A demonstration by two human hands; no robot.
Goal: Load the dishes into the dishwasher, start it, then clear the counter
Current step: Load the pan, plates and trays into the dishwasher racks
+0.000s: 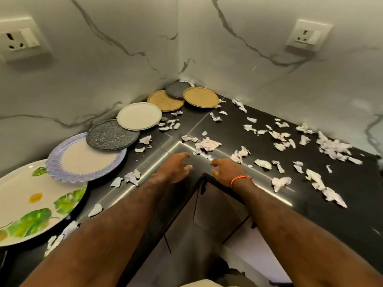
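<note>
While both hands [173, 166] hover empty, fingers spread, leaf-print plate [31, 201] cut off at left

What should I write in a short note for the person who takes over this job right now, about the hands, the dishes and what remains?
Left hand: open, empty, over the counter corner.
Right hand: open, empty, beside it.
Dishes: seven plates overlap in a row along the left wall, from the leaf-print plate and the purple-rimmed plate back to the tan plate in the corner.
Torn paper scraps lie scattered over the black counter.
Done: nothing visible.
Left: load all plates, start the dishwasher (not in view), clear the scraps.
</note>
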